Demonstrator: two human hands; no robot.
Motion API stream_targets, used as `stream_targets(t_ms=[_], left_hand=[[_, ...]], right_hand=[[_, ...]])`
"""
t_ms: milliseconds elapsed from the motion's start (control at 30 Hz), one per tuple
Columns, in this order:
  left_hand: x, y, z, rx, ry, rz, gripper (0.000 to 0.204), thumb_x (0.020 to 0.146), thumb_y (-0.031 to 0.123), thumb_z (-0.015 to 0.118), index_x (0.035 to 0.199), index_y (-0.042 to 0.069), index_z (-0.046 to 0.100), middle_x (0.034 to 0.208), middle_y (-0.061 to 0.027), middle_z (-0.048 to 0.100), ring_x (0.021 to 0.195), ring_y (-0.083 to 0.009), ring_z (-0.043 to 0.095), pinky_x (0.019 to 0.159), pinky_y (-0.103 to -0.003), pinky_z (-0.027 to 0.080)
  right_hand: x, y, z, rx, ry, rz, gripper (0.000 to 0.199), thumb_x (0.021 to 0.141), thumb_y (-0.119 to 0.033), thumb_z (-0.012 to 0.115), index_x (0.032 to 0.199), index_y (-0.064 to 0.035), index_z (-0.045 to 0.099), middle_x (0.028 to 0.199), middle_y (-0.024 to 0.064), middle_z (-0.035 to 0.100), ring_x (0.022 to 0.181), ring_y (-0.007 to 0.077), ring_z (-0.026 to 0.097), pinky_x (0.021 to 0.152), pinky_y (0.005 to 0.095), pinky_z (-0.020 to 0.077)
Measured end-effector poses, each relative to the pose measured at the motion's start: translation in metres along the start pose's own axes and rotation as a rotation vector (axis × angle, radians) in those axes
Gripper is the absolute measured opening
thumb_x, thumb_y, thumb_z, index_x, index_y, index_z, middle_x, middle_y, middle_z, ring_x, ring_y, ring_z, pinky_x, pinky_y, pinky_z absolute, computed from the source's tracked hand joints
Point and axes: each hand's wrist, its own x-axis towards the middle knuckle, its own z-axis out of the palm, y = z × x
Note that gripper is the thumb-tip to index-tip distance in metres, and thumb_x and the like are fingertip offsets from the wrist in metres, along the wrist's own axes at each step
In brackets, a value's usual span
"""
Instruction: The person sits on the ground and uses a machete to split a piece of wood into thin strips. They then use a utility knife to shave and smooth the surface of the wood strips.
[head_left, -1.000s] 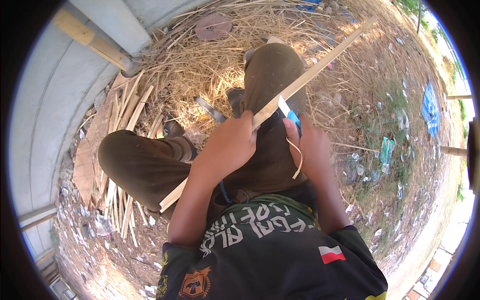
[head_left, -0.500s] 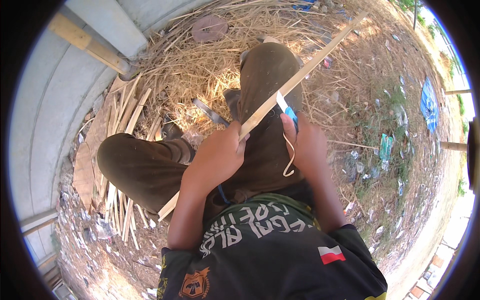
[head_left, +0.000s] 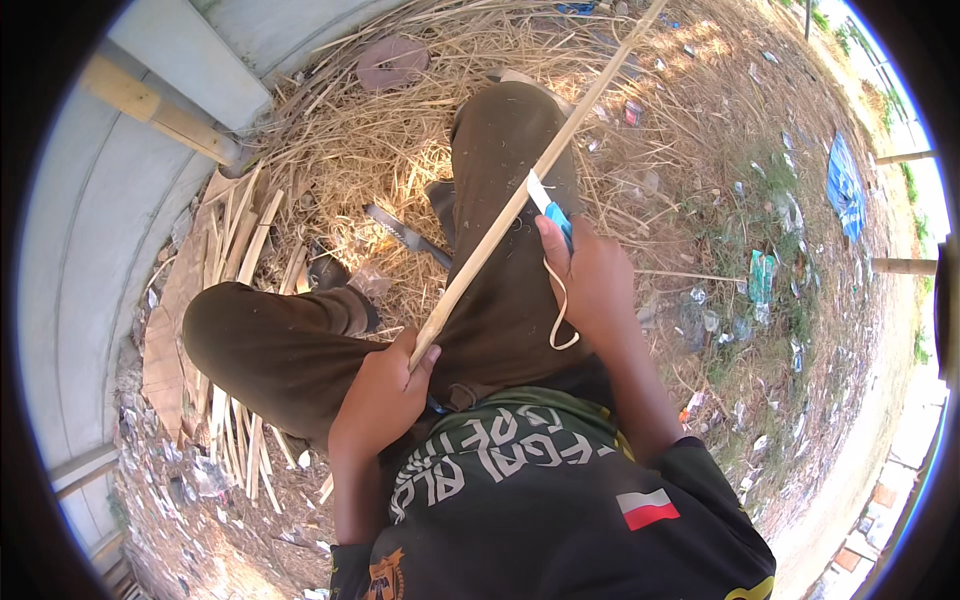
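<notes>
A long pale strip of what looks like bamboo slants from my lap to the far right, resting across my raised knee. My left hand is closed round its near end, close to my waist. In my right hand is a knife with a blue handle. Its light blade touches the strip's right edge near the knee. A thin cream cord or shaving hangs in a loop from the right hand; which of the two, I cannot tell.
Cut strips lie left of my bent leg beside a flat brown board. A large dark blade rests on shavings between my legs. A round brownish disc lies far ahead, near a grey wall. Blue plastic lies right.
My left hand has drawn back toward my waist, pulling the strip nearer along the blade. The strip now stands at a steeper slant. My right hand has shifted only slightly.
</notes>
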Motion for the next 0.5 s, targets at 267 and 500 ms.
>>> stream_targets(t_ms=[267,500], left_hand=[[-0.048,-0.007,-0.004,0.117,0.046,-0.178,0.027,0.106,0.026,0.058,0.097,0.002,0.052,0.072,-0.0283,0.061,0.077,-0.0531,0.061,0.065,-0.056,0.043],[-0.095,-0.025,-0.01,0.189,0.083,-0.173,0.026,0.106,0.028,0.058,0.102,0.003,0.054,0.072,-0.0269,0.063,0.077,-0.0527,0.062,0.065,-0.057,0.045]], right_hand=[[0.004,-0.001,0.001,-0.007,-0.009,0.067,0.067,0.106,-0.062,0.047,0.088,0.0005,0.064,0.07,0.0258,0.067,0.07,0.0483,0.069,0.064,0.056,0.0533],[0.003,-0.002,-0.003,0.04,0.012,0.059,0.067,0.106,-0.061,0.048,0.093,0.0017,0.068,0.073,0.0278,0.068,0.074,0.0496,0.069,0.066,0.0561,0.0537]])
